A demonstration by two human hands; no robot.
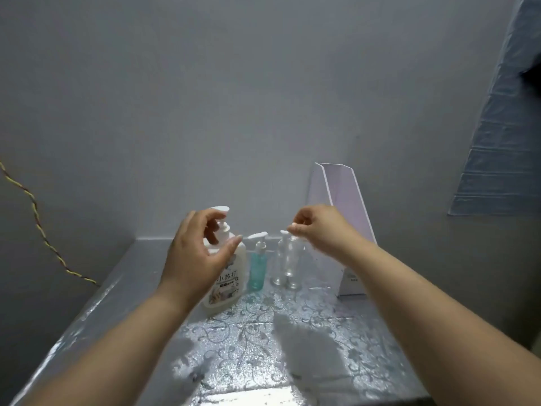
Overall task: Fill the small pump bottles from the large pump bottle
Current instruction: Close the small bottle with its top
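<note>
A large cream pump bottle with a white pump head stands at the back of the table. My left hand hovers in front of its neck with fingers curled apart, holding nothing. To its right stands a small teal pump bottle with a white pump. Right of that are two small clear bottles, side by side. My right hand is above them, fingertips pinched near the white top of a clear bottle; whether it grips the top is unclear.
The table has a shiny silver floral cover and sits against a grey wall. A tall white open box stands at the back right. A twisted yellow-red wire runs down the left wall.
</note>
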